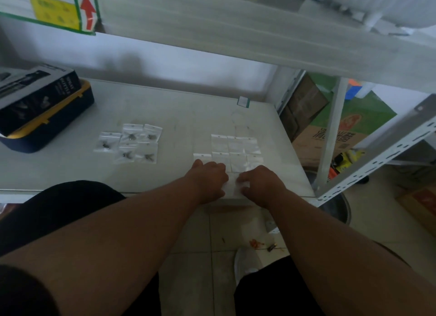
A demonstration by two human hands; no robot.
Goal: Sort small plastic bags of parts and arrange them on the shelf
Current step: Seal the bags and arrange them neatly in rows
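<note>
Two groups of small clear plastic bags lie on the white shelf (165,108). The left group (129,143) holds several bags with dark metal parts inside. The right group (236,148) is several pale bags laid in neat rows. Near the shelf's front edge, my left hand (207,181) and my right hand (262,186) both pinch one small pale bag (233,183) between them, just in front of the right group. The fingers hide most of that bag.
A dark blue case with a black carton on top (40,108) stands at the shelf's left. A small green-edged tag (243,102) lies near the back right. An upper shelf board (259,37) hangs overhead. Perforated metal uprights (377,160) and cardboard boxes (330,143) stand to the right.
</note>
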